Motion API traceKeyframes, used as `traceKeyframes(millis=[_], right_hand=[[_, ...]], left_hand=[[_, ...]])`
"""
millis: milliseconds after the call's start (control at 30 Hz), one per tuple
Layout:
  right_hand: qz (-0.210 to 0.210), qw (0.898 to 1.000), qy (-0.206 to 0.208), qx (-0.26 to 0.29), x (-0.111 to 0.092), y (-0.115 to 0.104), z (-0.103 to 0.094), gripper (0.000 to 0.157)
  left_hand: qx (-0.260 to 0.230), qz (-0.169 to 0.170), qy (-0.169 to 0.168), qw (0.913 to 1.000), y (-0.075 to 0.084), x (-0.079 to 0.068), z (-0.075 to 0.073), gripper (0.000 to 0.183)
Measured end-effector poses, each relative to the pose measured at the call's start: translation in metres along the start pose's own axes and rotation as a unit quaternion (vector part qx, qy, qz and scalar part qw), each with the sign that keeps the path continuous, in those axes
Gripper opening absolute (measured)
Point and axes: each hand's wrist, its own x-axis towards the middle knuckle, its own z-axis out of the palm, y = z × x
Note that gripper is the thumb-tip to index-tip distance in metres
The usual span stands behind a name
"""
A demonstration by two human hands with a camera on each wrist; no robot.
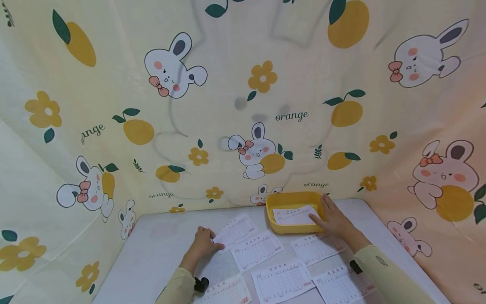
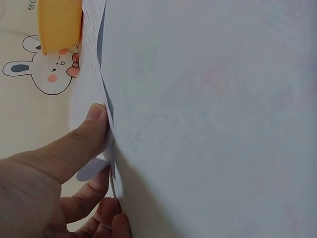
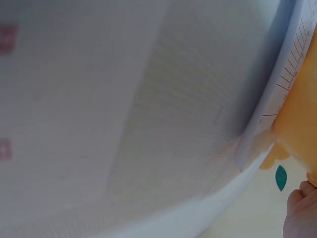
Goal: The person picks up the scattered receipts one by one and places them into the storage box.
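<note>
A printed paper slip [image 1: 236,231] lies at the upper left of several slips on the white table. My left hand [image 1: 203,245] holds its left edge; in the left wrist view the thumb [image 2: 89,126] is on top and a finger is underneath, with a corner bent up between them. At the back of the table stands a yellow plastic box [image 1: 294,229] with a printed slip [image 1: 294,216] inside. My right hand [image 1: 338,221] grips the box's right side, thumb over the front rim. Only a few of its fingers show in the right wrist view.
More printed slips lie around: one [image 1: 258,250] beside the held slip, one [image 1: 319,248] in front of the box, others [image 1: 282,280] [image 1: 343,285] nearer, and one with red print [image 1: 225,291] at the front left. A patterned curtain [image 1: 228,105] encloses the table's back and sides.
</note>
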Motion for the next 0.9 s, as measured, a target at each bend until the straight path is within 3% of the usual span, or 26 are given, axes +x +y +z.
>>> traceKeyframes(millis=[400, 633, 733, 900], right_hand=[[0.000, 1.000, -0.001, -0.001, -0.001, -0.003, -0.001, 0.107], [-0.005, 1.000, -0.001, 0.001, -0.002, -0.004, -0.002, 0.106], [-0.005, 1.000, -0.001, -0.002, -0.001, -0.003, -0.002, 0.107], [-0.008, 1.000, -0.002, -0.003, 0.001, -0.001, -0.002, 0.108]], left_hand=[[-0.005, -0.002, -0.010, 0.9999, -0.004, 0.001, -0.001, 0.042], [-0.015, -0.001, -0.017, 0.9997, -0.012, 0.002, -0.002, 0.050], [-0.030, 0.003, -0.020, 0.9994, -0.018, 0.005, -0.002, 0.039], [-0.054, -0.021, -0.025, 0.9980, -0.023, 0.008, -0.005, 0.032]])
